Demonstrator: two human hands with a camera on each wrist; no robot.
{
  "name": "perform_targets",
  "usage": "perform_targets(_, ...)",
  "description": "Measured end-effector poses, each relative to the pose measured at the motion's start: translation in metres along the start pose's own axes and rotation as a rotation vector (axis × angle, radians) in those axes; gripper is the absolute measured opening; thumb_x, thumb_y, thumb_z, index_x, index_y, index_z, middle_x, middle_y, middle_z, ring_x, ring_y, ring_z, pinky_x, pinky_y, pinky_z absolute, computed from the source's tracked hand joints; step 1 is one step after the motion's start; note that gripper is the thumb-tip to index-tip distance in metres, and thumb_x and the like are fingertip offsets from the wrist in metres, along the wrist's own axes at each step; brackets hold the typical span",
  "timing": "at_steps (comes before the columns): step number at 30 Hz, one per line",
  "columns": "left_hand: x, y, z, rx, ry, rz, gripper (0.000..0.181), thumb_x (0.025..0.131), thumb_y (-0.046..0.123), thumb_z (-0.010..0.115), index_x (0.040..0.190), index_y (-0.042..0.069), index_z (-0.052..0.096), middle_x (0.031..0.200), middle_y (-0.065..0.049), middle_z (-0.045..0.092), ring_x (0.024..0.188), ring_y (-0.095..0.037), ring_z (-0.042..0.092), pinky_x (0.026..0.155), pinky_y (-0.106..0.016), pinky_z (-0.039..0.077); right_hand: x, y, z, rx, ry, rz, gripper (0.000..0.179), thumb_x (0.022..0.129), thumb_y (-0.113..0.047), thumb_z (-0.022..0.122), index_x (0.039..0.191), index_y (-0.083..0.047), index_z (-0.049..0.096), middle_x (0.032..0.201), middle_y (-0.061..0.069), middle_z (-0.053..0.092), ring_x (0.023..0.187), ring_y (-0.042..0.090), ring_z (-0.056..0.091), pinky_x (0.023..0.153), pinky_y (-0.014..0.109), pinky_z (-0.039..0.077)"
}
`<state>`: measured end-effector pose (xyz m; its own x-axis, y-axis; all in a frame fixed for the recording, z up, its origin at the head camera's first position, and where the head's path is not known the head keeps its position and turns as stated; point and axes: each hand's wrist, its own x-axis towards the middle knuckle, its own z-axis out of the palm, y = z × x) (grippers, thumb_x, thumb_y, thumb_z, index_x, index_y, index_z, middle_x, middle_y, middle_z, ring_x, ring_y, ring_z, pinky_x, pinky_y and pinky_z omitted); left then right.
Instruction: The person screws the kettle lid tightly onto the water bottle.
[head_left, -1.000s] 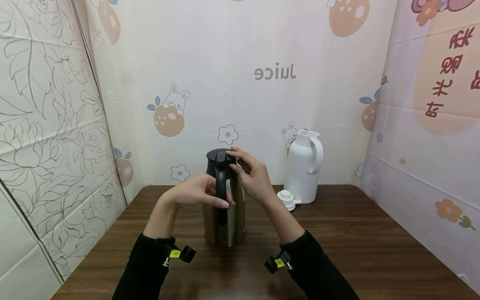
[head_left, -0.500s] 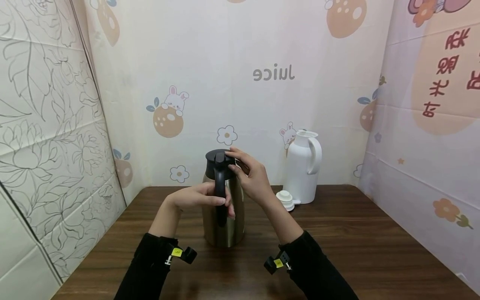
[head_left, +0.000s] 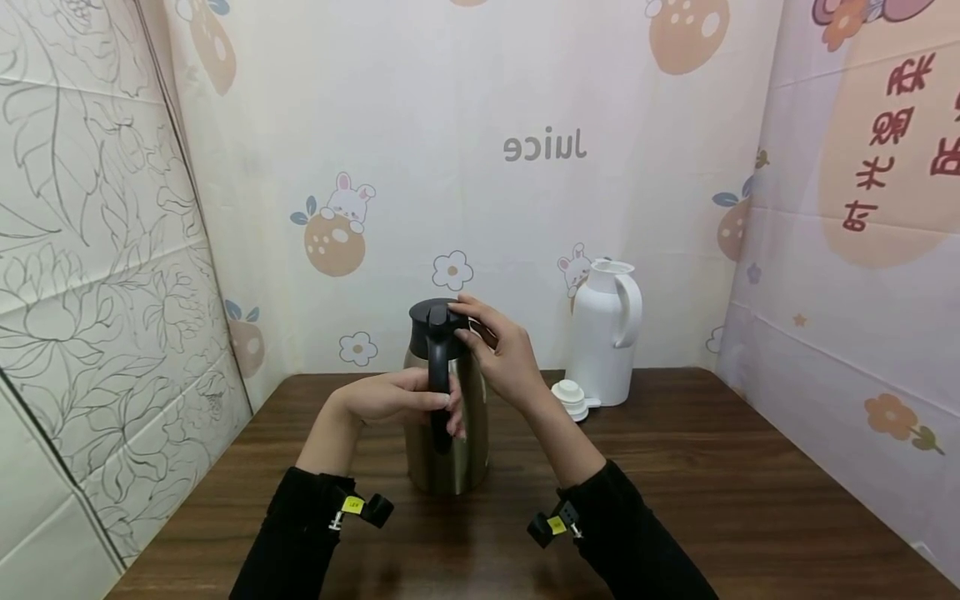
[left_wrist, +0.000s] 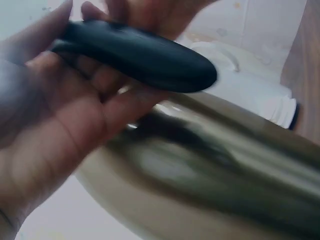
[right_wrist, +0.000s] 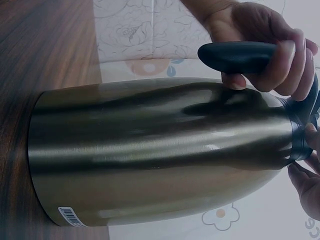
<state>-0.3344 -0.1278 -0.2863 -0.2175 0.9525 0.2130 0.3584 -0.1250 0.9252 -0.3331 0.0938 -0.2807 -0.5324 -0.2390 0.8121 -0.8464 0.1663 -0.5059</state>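
Observation:
A brass-coloured metal thermos jug point(head_left: 450, 467) stands upright on the table, its black handle point(head_left: 438, 375) facing me. My left hand point(head_left: 393, 396) comes from the left and grips the handle, fingers curled through the gap behind it. At the top, my right hand point(head_left: 506, 350) holds the right side of the black lid point(head_left: 427, 310), thumb below the fingers. In the right wrist view, a barcode sticker point(right_wrist: 71, 216) shows near the base of the jug, and the fingertips of the right hand point(right_wrist: 307, 187) appear at the collar.
A white thermos jug point(head_left: 600, 342) without its stopper stands at the back right of the wooden table point(head_left: 675, 483). Beside it lies a white stopper point(head_left: 572, 400). Printed cloth walls point(head_left: 480, 200) enclose the table behind and on both sides.
The left hand's fingers have curled further round the handle and sit slightly lower on it. The right hand stays at the lid, and the jug stays where it was.

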Motion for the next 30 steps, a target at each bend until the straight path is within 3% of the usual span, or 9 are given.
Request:
perform_targets(4, 0.001, 0.012, 0.003, 0.137, 0.057, -0.051, 0.018, 0.111, 0.01, 0.052, 0.114, -0.005, 0.062, 0.114, -0.031, 0.071, 0.118, -0.046, 0.068, 0.102, -0.057, 0.053, 0.001, -0.001, -0.001, -0.021, 0.003, 0.007, 0.038, 0.103, -0.004, 0.068, 0.14, -0.014, 0.068, 0.154, 0.004, 0.058, 0.147, 0.019, 0.049, 0.111, 0.038, 0.047)
perform_targets(10, 0.0, 0.021, 0.006, 0.279, 0.129, -0.108, 0.02, 0.11, 0.014, 0.058, 0.115, -0.002, 0.069, 0.115, -0.019, 0.076, 0.114, -0.037, 0.072, 0.097, -0.049, 0.058, 0.002, 0.002, 0.0, -0.024, 0.005, 0.006, 0.038, 0.103, -0.005, 0.068, 0.14, -0.013, 0.068, 0.154, 0.005, 0.057, 0.147, 0.021, 0.05, 0.11, 0.04, 0.048)
perform_targets(20, 0.001, 0.026, 0.01, 0.337, 0.237, -0.194, 0.019, 0.109, 0.016, 0.061, 0.11, -0.001, 0.07, 0.109, -0.015, 0.078, 0.107, -0.031, 0.075, 0.087, -0.051, 0.061, 0.003, 0.003, 0.002, -0.035, -0.013, 0.005, 0.038, 0.105, -0.007, 0.065, 0.143, -0.012, 0.066, 0.157, 0.006, 0.054, 0.148, 0.023, 0.048, 0.11, 0.046, 0.049)
perform_targets(25, 0.0, 0.025, 0.011, 0.355, 0.263, -0.202, 0.019, 0.109, 0.017, 0.061, 0.11, 0.001, 0.072, 0.107, -0.013, 0.079, 0.105, -0.03, 0.075, 0.085, -0.062, 0.059, 0.002, 0.003, -0.003, -0.04, -0.081, 0.031, 0.04, 0.109, -0.012, 0.061, 0.15, -0.016, 0.061, 0.162, 0.004, 0.047, 0.151, 0.023, 0.042, 0.11, 0.05, 0.049)
perform_targets(30, -0.002, 0.023, 0.008, 0.4, 0.289, -0.21, 0.019, 0.109, 0.018, 0.062, 0.109, 0.005, 0.076, 0.106, -0.015, 0.079, 0.098, -0.026, 0.073, 0.082, -0.061, 0.058, 0.0, 0.008, -0.011, -0.064, -0.103, 0.077, 0.043, 0.112, -0.022, 0.058, 0.155, -0.018, 0.055, 0.164, 0.001, 0.045, 0.15, 0.019, 0.044, 0.112, 0.046, 0.048)
